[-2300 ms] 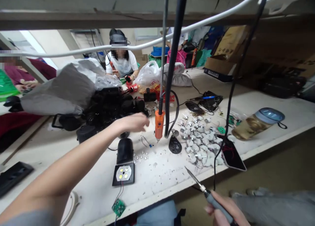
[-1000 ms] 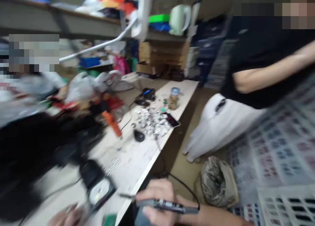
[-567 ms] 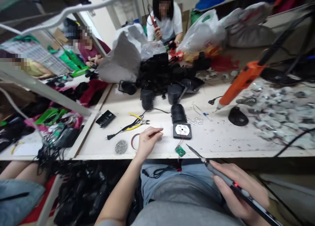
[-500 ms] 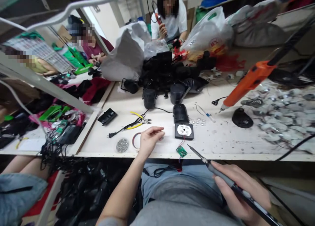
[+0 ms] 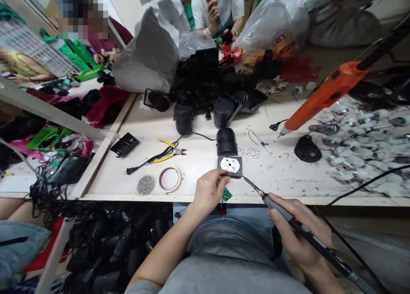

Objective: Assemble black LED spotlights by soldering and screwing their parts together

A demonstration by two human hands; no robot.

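Note:
My right hand (image 5: 299, 230) grips a soldering iron (image 5: 282, 208) by its grey sleeve, its tip close to the lower right corner of a black square housing (image 5: 239, 173). A white octagonal board (image 5: 235, 166) with round spots lies on that housing. At the housing's lower left edge, my left hand (image 5: 211, 188) is closed in a pinch on a thin wire, mostly hidden by the fingers. Just below the fingertips, a small green circuit board (image 5: 227, 194) is partly covered by the hand. A black cylindrical lamp housing (image 5: 226, 141) touches the square one from behind.
Left on the bench are a tape roll (image 5: 169, 179), a metal-wool pad (image 5: 145, 184), yellow-handled cutters (image 5: 166, 150) and a black cover (image 5: 124, 144). An orange electric screwdriver (image 5: 323, 97) hangs at right, near piled white parts (image 5: 361, 144). Co-workers sit across and at left.
My left hand has moved right, from beside the tape roll to the square housing. The iron's tip has come up to the housing's corner. The camera view has shifted.

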